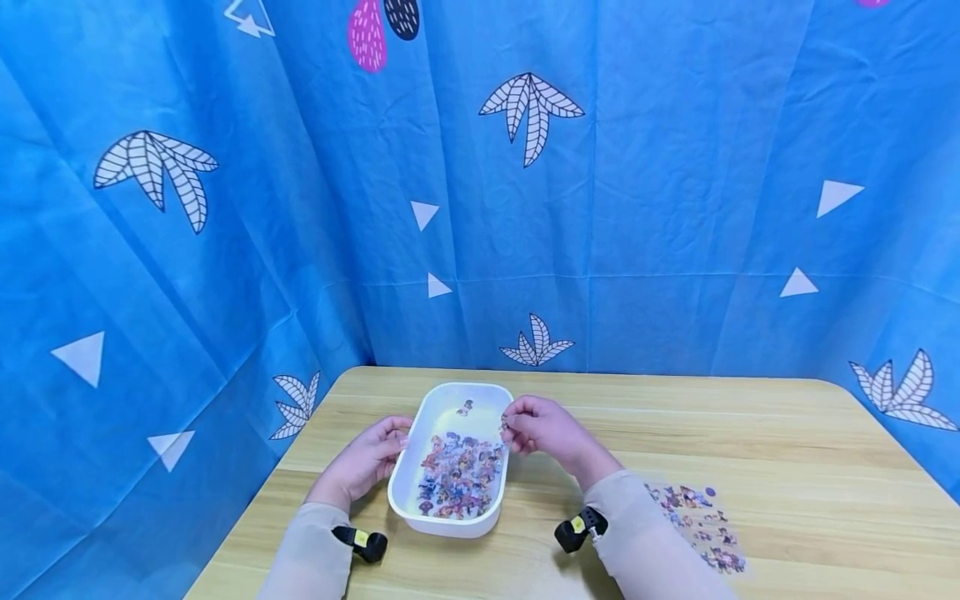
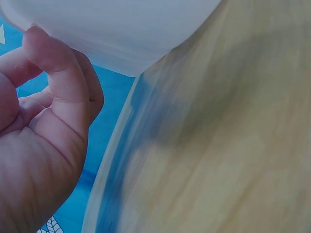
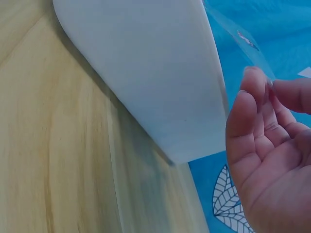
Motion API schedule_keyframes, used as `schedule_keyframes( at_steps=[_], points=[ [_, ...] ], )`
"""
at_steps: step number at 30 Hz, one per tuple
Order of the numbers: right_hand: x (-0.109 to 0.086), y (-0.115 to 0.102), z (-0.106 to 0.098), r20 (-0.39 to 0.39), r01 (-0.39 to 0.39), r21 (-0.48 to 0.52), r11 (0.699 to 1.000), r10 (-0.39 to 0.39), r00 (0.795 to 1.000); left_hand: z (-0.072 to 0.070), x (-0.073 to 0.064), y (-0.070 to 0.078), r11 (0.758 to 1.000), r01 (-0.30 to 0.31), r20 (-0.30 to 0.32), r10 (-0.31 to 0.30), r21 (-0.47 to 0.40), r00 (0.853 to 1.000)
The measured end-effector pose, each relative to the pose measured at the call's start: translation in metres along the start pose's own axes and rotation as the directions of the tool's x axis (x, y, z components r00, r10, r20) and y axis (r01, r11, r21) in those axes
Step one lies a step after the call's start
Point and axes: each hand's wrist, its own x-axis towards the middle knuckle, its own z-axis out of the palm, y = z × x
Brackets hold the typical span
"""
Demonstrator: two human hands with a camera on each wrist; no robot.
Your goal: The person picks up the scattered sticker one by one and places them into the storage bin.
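A white plastic tub (image 1: 397, 492) stands on the table, with many small colourful printed figures (image 1: 461, 475) inside. At its left side, my left hand (image 1: 367, 458) grips the rim; in the left wrist view, curled fingers (image 2: 63, 73) meet the tub wall (image 2: 121, 34). My right hand (image 1: 547, 429) is at the tub's right rim. Between thumb and fingertips it pinches the edge of a clear plastic sticker sheet (image 3: 248, 41) with a small print on it. From the right wrist, the tub's outer wall (image 3: 146, 77) hides the inside and much of the sheet.
Another clear sheet of small printed stickers (image 1: 701, 525) lies on the wooden table (image 1: 825, 467), beside the right forearm. A blue patterned curtain (image 1: 645, 208) hangs behind the table and along its left side. Both wrists wear black camera mounts (image 1: 573, 533).
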Motion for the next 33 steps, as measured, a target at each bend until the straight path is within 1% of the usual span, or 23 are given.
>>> schedule_keyframes(
  at_steps=[8, 15, 27, 33],
  points=[
    [-0.002, -0.002, 0.009, 0.003, 0.008, -0.05, 0.999, -0.008, 1.0, -0.001, 0.0, -0.002, 1.0, -0.005, -0.002, 0.005, 0.002, 1.0],
    [-0.003, 0.0, 0.012, 0.002, 0.015, -0.099, 0.995, -0.015, 1.0, -0.002, 0.0, -0.003, 1.0, -0.003, -0.006, 0.003, 0.005, 1.0],
    [-0.002, 0.006, 0.011, 0.0, 0.053, -0.114, 0.992, -0.053, 0.999, 0.0, 0.0, -0.001, 1.0, -0.02, 0.028, 0.02, 0.003, 0.999],
    [-0.004, 0.003, 0.014, -0.001, 0.073, -0.151, 0.986, -0.074, 0.997, -0.001, 0.0, -0.001, 1.0, -0.031, 0.042, 0.031, 0.001, 0.999]
  ],
)
